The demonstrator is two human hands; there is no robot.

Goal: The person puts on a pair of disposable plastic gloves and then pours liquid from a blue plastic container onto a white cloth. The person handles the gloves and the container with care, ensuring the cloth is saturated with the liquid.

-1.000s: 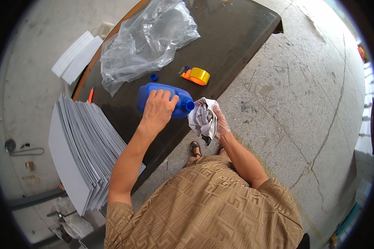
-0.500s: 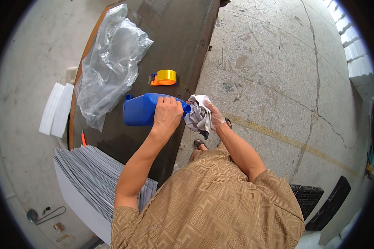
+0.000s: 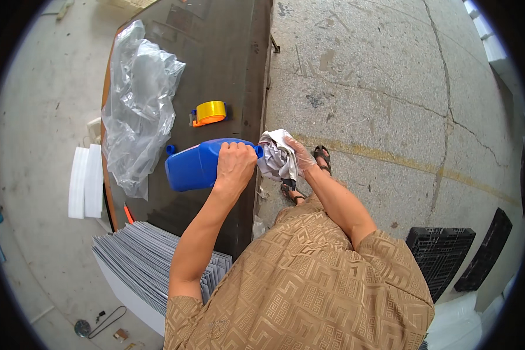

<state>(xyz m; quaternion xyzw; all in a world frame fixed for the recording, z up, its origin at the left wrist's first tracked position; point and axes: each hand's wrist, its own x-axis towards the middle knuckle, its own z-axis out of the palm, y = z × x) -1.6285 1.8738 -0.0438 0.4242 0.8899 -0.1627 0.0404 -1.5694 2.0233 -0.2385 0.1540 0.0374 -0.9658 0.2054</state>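
Note:
My left hand is wrapped round the handle of a blue plastic jug, which lies tipped on its side above the table edge. Its uncapped mouth points right, at a crumpled whitish-grey cloth; I cannot tell whether the two touch. In a thin clear plastic glove, my right hand grips this cloth from its right side, out past the table edge. Any liquid at the mouth is too small to make out. A blue cap sits on the table behind the jug.
On the dark table are a tape dispenser with yellow tape, a clear plastic sheet and an orange-handled tool. A stack of grey sheets stands near left. Black pallets rest on the floor at right.
My whole view has shifted, so the table sits further left. The jug's base end has swung toward me, leaving it more slanted. Both hands keep their holds.

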